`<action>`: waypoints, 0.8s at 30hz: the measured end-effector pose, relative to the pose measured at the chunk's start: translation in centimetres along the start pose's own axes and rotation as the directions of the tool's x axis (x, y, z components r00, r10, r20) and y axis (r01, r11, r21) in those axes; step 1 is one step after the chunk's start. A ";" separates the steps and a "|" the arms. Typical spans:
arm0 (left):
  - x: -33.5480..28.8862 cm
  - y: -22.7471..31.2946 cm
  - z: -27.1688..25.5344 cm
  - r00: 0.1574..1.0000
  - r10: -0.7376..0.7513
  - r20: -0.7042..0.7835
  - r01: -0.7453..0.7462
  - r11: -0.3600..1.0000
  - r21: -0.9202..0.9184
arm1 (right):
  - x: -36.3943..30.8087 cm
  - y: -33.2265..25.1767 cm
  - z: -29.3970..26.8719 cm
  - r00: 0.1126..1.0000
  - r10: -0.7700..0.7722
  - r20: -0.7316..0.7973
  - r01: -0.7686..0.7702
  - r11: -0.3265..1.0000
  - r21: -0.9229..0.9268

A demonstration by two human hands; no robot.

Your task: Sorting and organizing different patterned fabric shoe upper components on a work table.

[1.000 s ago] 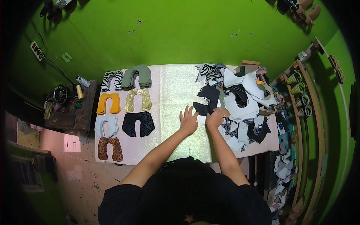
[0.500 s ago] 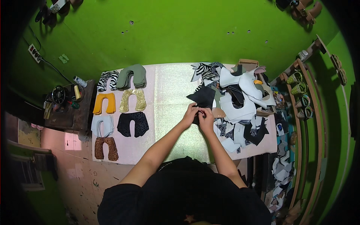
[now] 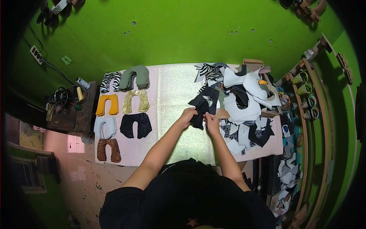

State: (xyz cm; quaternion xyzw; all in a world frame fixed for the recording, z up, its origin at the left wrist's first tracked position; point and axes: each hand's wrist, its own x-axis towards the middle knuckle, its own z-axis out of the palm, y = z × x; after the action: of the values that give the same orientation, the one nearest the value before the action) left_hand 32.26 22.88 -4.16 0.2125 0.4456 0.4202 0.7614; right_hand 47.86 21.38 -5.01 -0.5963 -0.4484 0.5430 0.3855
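Observation:
Over the middle-right of the table, a black piece of material [image 3: 198, 118] with a ragged outline is between my hands. An opening shows in its upper part. My left hand [image 3: 187, 116] is closed on its left edge. My right hand [image 3: 212, 121] pinches at its right edge, thumb and fingertips together. Close to the right lies a loose heap of cut scraps, with white pieces [image 3: 239, 109], a zebra-print piece [image 3: 211, 73] and a black scrap [image 3: 261, 134] in it.
Neat stacks of arch-shaped pieces stand at the table's left: green [image 3: 135, 72], yellow [image 3: 101, 105], leopard-print [image 3: 103, 150] and others. A sewing machine [image 3: 61, 96] is beyond the left edge. A wooden rack [image 3: 323, 114] holding shoes stands at the right.
My hands have drawn apart, the left one moving left and the right one slightly right and nearer me. The black piece has shifted, and an opening now shows in it.

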 end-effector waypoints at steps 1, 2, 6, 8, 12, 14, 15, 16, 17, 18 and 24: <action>-0.1 0.0 0.1 1.000 0.000 0.001 0.000 1.000 0.001 | 0.3 0.3 0.1 0.998 -0.065 -0.007 0.065 0.998 0.014; -0.3 -0.1 0.4 1.000 0.000 -0.021 0.000 1.000 -0.009 | 0.6 0.5 0.1 0.998 -0.066 -0.009 0.066 0.998 0.014; -1.5 0.1 1.3 0.997 -0.011 -0.077 0.011 1.000 0.005 | 0.9 -0.3 0.6 0.990 0.082 -0.115 -0.082 0.997 0.004; -2.1 0.2 1.6 0.998 0.013 -0.065 -0.009 0.999 0.051 | 0.8 -0.6 0.8 0.989 0.140 -0.053 -0.133 0.984 0.118; -2.3 0.0 1.0 0.985 0.116 -0.129 -0.087 0.973 0.212 | 1.0 -1.9 0.8 0.993 0.100 -0.060 -0.095 0.992 0.085; -2.5 0.1 0.7 0.979 0.143 -0.141 -0.118 0.977 0.175 | 1.5 -2.6 0.2 0.998 -0.003 -0.059 0.010 0.994 0.106; -2.8 0.4 0.6 0.974 0.166 -0.155 -0.145 0.979 0.140 | 1.9 -2.7 -0.4 0.998 -0.042 -0.041 0.045 0.997 0.069; -3.2 0.6 0.5 0.974 0.166 -0.153 -0.145 0.979 0.140 | 2.1 -2.8 -1.0 0.993 -0.097 -0.063 0.100 0.995 0.032; -3.5 0.9 0.3 0.963 0.224 -0.148 -0.189 0.958 0.216 | 2.2 -2.9 -1.7 0.984 -0.159 -0.085 0.158 0.987 -0.021; -3.9 1.1 -0.3 0.948 0.282 -0.144 -0.232 0.929 0.288 | 2.1 -3.3 -1.9 0.971 -0.220 -0.096 0.214 0.974 -0.074; -6.2 2.7 -3.2 0.964 0.261 -0.059 -0.203 0.857 0.473 | -0.1 -4.2 -0.5 0.790 -0.518 -0.328 0.169 0.698 -0.696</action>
State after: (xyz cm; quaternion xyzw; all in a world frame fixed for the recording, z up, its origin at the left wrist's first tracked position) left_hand 26.75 19.11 -0.78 0.4142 0.5489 0.4028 0.6041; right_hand 47.83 22.55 -0.95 -0.7108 -0.5949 0.0994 0.3620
